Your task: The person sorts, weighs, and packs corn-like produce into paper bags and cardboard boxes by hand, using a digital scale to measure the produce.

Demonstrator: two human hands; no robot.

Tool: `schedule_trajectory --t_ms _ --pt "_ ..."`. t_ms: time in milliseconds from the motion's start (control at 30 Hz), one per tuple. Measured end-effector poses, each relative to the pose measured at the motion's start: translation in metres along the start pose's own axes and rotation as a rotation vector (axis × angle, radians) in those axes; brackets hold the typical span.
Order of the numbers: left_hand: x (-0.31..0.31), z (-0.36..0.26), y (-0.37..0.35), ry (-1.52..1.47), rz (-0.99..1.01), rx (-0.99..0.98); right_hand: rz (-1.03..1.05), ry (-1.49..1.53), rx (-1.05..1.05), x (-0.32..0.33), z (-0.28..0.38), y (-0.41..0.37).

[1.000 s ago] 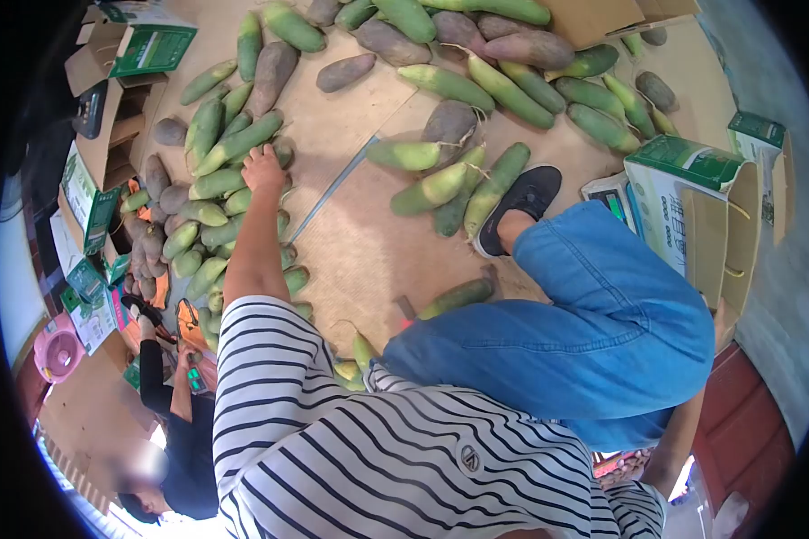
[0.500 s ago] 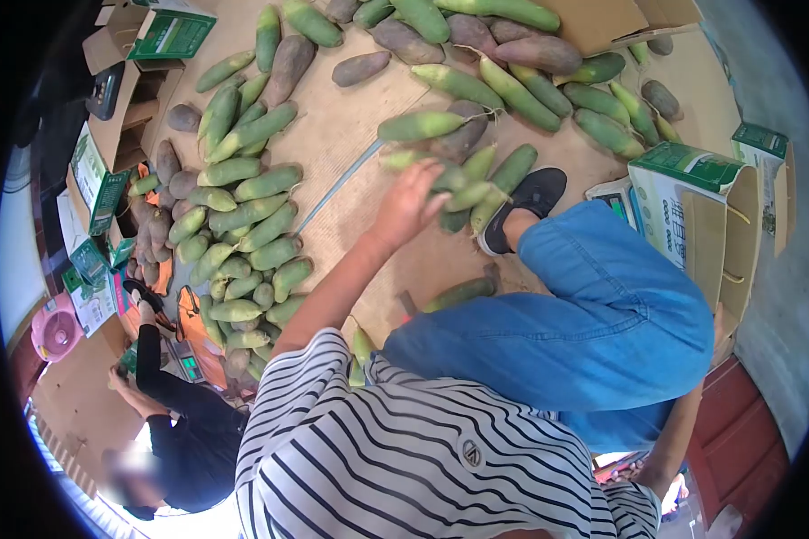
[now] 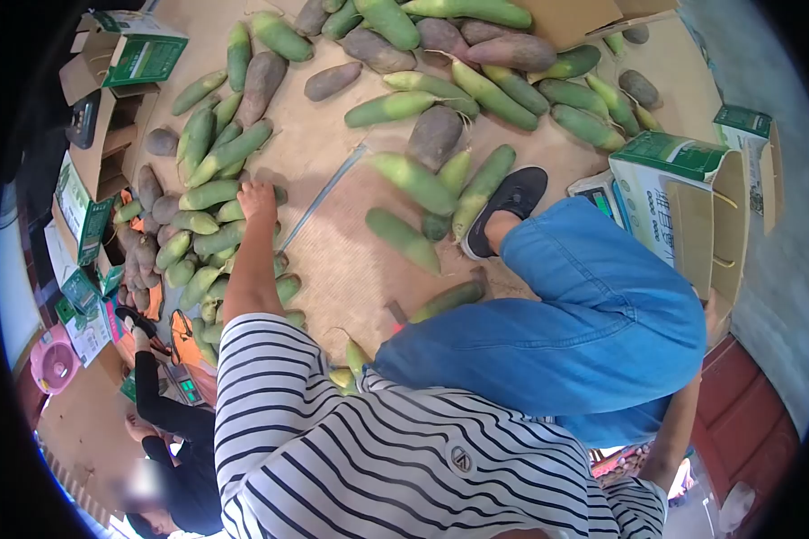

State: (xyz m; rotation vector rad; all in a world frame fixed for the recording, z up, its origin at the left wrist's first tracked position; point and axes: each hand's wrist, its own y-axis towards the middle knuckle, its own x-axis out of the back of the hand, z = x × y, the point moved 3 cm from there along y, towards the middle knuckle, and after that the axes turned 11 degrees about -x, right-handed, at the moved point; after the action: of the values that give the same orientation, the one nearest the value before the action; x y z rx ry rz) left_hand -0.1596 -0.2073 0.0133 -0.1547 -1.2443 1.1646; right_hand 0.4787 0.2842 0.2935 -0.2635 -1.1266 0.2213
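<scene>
My left hand (image 3: 258, 199) reaches to the pile on the left, its fingers curled over a green radish (image 3: 212, 195). More green radishes lie in rows around and below it, partly behind my forearm. To the right of the hand, near my shoe, are several loose green radishes (image 3: 413, 184), one lying apart (image 3: 403, 241), and a dark purplish radish (image 3: 436, 137). My right hand (image 3: 710, 316) is beyond my knee, beside the open carton (image 3: 730, 220); its fingers are mostly hidden.
Green and purplish radishes (image 3: 503, 85) spread across the back. A scale (image 3: 600, 199) stands by the carton. Green-and-white boxes (image 3: 85, 198) line the left side. A co-worker in black (image 3: 184, 458) sits at lower left by another scale (image 3: 188, 388). My bent leg (image 3: 548, 350) takes up the right.
My left hand has moved left from the radishes by my shoe to the pile. Green radishes near the shoe lie differently, one now apart toward me. The camera view has shifted slightly.
</scene>
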Motion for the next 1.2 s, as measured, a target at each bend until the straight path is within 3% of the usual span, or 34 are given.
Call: schedule_trajectory --t_ms 33,133,267,367,600,700,767,833,900,1000,1067,1200 --pt "0.003 -0.005 0.000 0.039 0.033 -0.021 -0.002 -0.013 -0.005 0.001 0.000 -0.001" --pt "0.010 -0.026 -0.013 -0.043 -0.113 -0.114 -0.004 -0.014 -0.005 -0.001 -0.001 0.003" --pt "0.024 -0.104 -0.037 -0.184 -0.439 -0.374 0.008 0.040 0.023 -0.001 -0.025 0.013" --pt "0.092 -0.151 -0.069 -0.379 -0.514 -0.460 0.019 0.015 0.024 0.004 -0.034 0.018" --pt "0.192 -0.167 -0.143 -0.768 -0.937 -0.705 0.035 0.237 0.020 -0.005 -0.032 0.015" --pt "0.129 -0.167 -0.142 -0.848 -0.777 -0.432 0.015 0.148 0.053 0.000 -0.036 0.017" --pt "0.052 -0.180 -0.148 -0.620 -0.156 -0.586 -0.009 0.071 0.086 0.002 -0.044 0.024" --pt "0.015 -0.206 -0.175 -0.549 0.199 -0.648 -0.022 -0.005 0.119 0.005 -0.052 0.029" --pt "-0.030 -0.231 -0.185 -0.600 0.102 -0.575 -0.044 -0.110 0.121 0.006 -0.050 0.028" --pt "-0.050 -0.254 -0.176 -0.597 0.131 -0.511 -0.028 -0.168 0.135 0.007 -0.042 0.024" --pt "-0.038 -0.249 -0.181 -0.704 0.109 -0.477 -0.086 -0.184 0.218 0.008 -0.060 0.031" --pt "0.008 -0.225 -0.168 -0.926 -0.068 -0.390 -0.074 -0.279 0.183 0.014 -0.034 0.018"
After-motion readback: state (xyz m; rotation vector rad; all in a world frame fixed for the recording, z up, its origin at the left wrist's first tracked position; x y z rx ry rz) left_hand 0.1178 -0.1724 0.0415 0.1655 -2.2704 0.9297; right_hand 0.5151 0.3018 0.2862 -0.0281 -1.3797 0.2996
